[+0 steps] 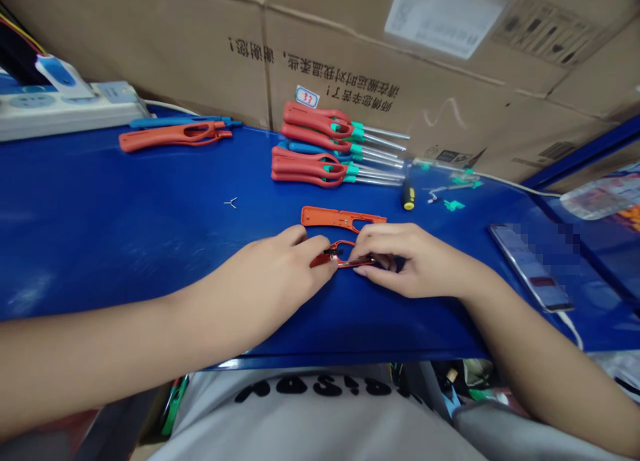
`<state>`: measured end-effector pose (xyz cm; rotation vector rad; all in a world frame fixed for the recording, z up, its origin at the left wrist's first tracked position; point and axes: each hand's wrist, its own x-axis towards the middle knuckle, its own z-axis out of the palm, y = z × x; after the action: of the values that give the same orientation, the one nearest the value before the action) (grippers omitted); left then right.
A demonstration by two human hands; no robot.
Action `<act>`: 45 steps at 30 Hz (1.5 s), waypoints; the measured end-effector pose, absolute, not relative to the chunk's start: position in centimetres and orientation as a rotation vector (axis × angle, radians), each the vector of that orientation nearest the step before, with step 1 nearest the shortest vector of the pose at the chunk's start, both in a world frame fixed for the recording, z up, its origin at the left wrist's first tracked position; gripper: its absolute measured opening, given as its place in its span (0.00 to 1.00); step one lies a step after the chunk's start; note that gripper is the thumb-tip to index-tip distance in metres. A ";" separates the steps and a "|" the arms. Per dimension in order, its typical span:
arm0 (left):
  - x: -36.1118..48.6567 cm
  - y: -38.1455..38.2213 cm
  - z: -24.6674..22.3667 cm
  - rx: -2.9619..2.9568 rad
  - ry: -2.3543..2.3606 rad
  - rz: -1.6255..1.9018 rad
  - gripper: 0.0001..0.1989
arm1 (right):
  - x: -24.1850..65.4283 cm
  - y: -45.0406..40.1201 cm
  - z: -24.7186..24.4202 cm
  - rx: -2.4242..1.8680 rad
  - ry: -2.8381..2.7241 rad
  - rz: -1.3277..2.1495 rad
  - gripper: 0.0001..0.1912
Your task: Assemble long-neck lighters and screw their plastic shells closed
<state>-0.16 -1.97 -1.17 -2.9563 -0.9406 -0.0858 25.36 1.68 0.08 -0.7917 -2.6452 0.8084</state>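
Observation:
Both hands work at an orange lighter casing half (345, 263) low on the blue table. My left hand (280, 274) grips its left end with fingers and thumb, and small dark and clear parts show inside it. Its right end is pinched in my right hand (407, 257), whose fingers hide much of that end. Just behind lies a second orange casing half (325, 217), its inner side up and its right end partly covered by my right hand. Several finished-looking long-nosed lighters (310, 171), mostly red with metal tubes, are stacked farther back.
A yellow-and-black screwdriver (409, 197) and green plastic bits (454, 205) lie behind my right hand. A phone (533, 267) is at the right. Orange and blue casing pieces (170, 137) sit near a power strip (110, 107). A cardboard box (200, 61) walls the back.

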 end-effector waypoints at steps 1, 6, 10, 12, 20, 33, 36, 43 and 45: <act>-0.1 -2.0 -1.1 -2.955 -0.932 -0.068 0.21 | 25.4 1.7 0.1 -0.786 -2.649 0.812 0.07; 0.1 -2.0 -0.6 -2.955 -0.873 -0.040 0.20 | 25.5 1.5 0.1 -0.717 -2.615 0.903 0.12; 0.1 -1.8 -0.7 -2.937 -0.870 -0.110 0.19 | 25.9 1.8 0.8 -0.694 -2.556 1.008 0.17; 0.1 -1.8 -0.8 -2.926 -0.864 -0.127 0.20 | 27.0 2.6 1.3 -0.871 -2.436 0.844 0.14; -0.1 -2.0 -0.6 -2.887 -0.788 -0.154 0.21 | 37.1 7.6 1.6 -2.062 -2.070 -0.019 0.16; 0.2 -1.2 -1.4 -2.954 -0.920 -0.472 0.15 | 36.7 7.6 1.6 -1.827 -2.233 0.294 0.06; 0.3 -0.7 -1.5 -2.943 -0.890 -0.528 0.15 | 33.9 6.5 1.7 -1.611 -2.343 0.456 0.13; 0.4 -0.8 -0.9 -3.058 -0.902 -0.634 0.12 | 29.6 4.4 1.1 -1.546 -2.528 0.604 0.14; 0.4 -0.8 -0.9 -3.098 -0.910 -0.621 0.11 | 29.7 4.3 1.2 -1.622 -2.508 0.598 0.15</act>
<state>0.44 -0.77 -0.87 -3.0984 -0.9097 -0.6206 29.68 4.30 1.23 -1.6223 -2.5079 0.5979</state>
